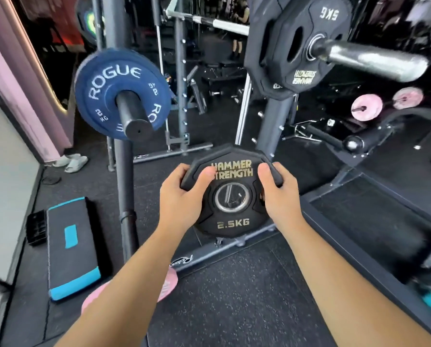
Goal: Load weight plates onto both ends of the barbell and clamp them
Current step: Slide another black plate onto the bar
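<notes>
Upper left: blue ROGUE plate (101, 91) on dark bar end (134, 116), well apart from hands.
Left forearm reaches forward from bottom edge. Left hand (181, 194) curled round left rim of black 2.5KG plate (233, 222), thumb across face, fingers behind.
Plate held mid-air at centre, lettered face toward camera, above rubber floor (234, 296).
Right hand (280, 196) mirrors left: thumb on face beside lettering, fingers wrapped behind right rim.
Upper right: steel barbell sleeve (369, 61) carries black 5KG plate (294, 78), bare end toward camera, well above held plate.
</notes>
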